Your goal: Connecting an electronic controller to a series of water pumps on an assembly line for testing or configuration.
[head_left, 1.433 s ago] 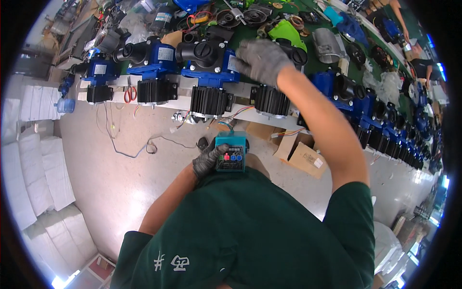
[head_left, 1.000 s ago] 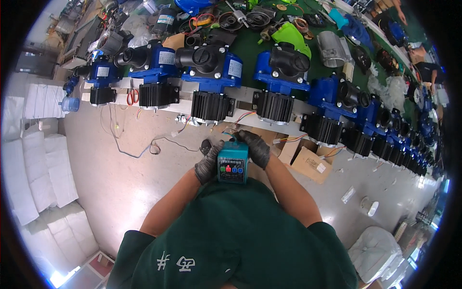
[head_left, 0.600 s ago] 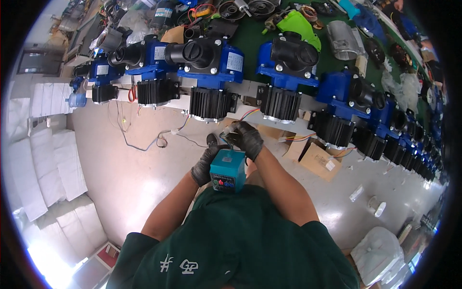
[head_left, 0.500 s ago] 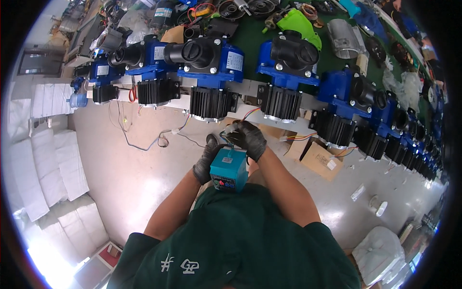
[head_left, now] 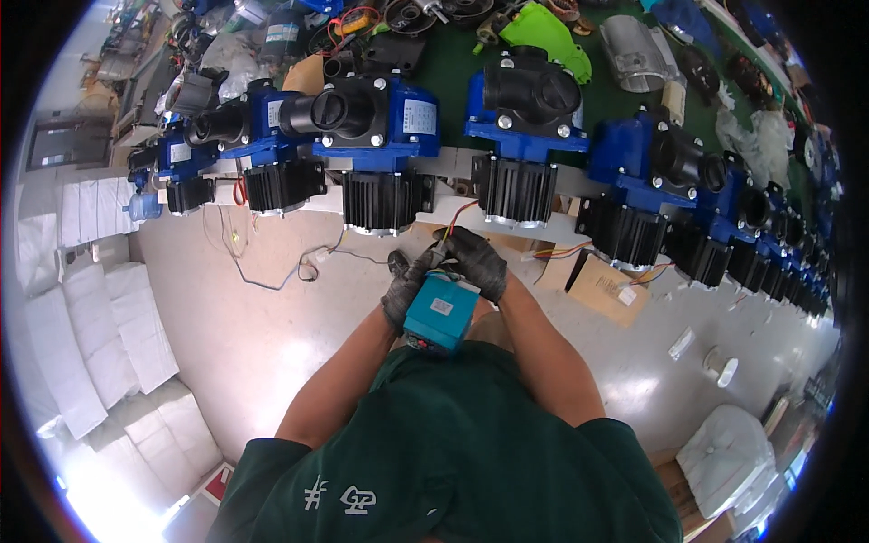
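box [head_left: 441, 312] looks like smooth teal plastic, faint sheen. 2 gloves [head_left: 479, 265] matt, dark fabric look. pump body [head_left: 522, 143] glossy blue paint, motor [head_left: 516, 192] ribbed matt black metal. shirt [head_left: 453, 434] matt cloth. carton [head_left: 602, 291] dull brown cardboard. floor [head_left: 244, 335] smooth, shiny.

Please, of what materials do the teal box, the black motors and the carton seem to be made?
Teal box: painted metal or plastic; its smooth, even colour leaves it open.
Black motors: probably metal, dark-coated; ribbed fins and silvery ends suggest it.
Carton: likely cardboard, matt; plain brown panels.

Blown-out glare lower left, shiny floor [head_left: 244, 339], curved edges
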Action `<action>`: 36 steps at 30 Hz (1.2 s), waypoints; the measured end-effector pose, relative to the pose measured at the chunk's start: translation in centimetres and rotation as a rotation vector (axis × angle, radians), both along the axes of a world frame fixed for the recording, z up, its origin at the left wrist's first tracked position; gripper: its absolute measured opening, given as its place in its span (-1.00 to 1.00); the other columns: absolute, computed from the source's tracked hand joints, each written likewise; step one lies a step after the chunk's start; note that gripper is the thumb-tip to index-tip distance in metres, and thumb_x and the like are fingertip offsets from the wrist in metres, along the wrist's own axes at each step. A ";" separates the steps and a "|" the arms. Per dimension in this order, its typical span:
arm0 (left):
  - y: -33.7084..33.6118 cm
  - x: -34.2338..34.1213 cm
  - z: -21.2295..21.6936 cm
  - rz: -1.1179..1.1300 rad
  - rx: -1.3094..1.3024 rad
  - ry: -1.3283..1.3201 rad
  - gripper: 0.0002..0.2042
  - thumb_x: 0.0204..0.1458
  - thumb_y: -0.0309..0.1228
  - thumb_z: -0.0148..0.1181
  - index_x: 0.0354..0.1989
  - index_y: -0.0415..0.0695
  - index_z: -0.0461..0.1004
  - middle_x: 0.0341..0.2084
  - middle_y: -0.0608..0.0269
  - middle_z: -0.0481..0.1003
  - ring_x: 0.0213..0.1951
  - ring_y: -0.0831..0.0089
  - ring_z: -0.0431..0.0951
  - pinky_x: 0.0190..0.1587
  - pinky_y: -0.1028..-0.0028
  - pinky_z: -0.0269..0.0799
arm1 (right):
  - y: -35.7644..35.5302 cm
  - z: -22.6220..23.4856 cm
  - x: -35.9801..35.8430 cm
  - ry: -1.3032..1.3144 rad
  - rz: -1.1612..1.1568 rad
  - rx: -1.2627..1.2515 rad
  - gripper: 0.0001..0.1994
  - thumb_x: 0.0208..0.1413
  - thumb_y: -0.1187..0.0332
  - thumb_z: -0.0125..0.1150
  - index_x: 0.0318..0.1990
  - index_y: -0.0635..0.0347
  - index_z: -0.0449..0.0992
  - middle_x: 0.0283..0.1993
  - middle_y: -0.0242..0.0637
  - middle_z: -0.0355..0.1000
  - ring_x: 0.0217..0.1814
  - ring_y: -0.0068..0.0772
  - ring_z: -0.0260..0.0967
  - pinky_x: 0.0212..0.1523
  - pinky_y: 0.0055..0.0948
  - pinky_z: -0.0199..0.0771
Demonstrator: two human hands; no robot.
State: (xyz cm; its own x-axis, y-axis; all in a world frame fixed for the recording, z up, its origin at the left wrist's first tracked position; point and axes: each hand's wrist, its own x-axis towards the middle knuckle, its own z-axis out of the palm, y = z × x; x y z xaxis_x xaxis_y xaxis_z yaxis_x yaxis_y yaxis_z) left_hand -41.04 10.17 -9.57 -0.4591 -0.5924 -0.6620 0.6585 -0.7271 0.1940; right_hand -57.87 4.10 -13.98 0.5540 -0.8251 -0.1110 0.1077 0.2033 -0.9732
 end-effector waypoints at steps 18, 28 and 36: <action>-1.5 -0.1 1.8 -0.166 0.019 -0.360 -0.69 0.17 -0.17 0.23 -0.02 -0.06 0.50 -0.17 0.17 0.55 -0.12 0.31 0.57 -0.03 0.30 0.56 | 0.2 1.1 -0.1 0.367 0.091 -0.109 -0.60 0.32 0.09 0.06 -0.03 0.31 0.53 -0.14 -0.04 0.56 -0.10 -0.21 0.52 0.00 -0.36 0.47; -1.4 0.4 1.1 -0.119 0.103 -0.179 -0.67 0.14 -0.18 0.26 0.01 -0.05 0.49 -0.12 0.14 0.54 -0.08 0.28 0.56 0.01 0.27 0.54 | -0.3 0.4 1.2 0.439 0.147 0.137 -0.62 0.35 0.12 0.03 -0.16 0.31 0.56 -0.30 -0.06 0.52 -0.24 -0.36 0.45 -0.13 -0.30 0.45; -0.9 0.2 1.3 -0.069 0.126 -0.095 -0.59 0.15 -0.16 0.23 0.12 -0.01 0.38 -0.09 0.13 0.49 -0.06 0.26 0.53 0.03 0.24 0.52 | 0.3 -2.0 0.6 0.291 -0.092 -0.481 -0.49 0.32 -0.09 -0.06 -0.19 0.24 0.55 -0.36 -0.12 0.53 -0.27 -0.33 0.49 -0.12 -0.29 0.44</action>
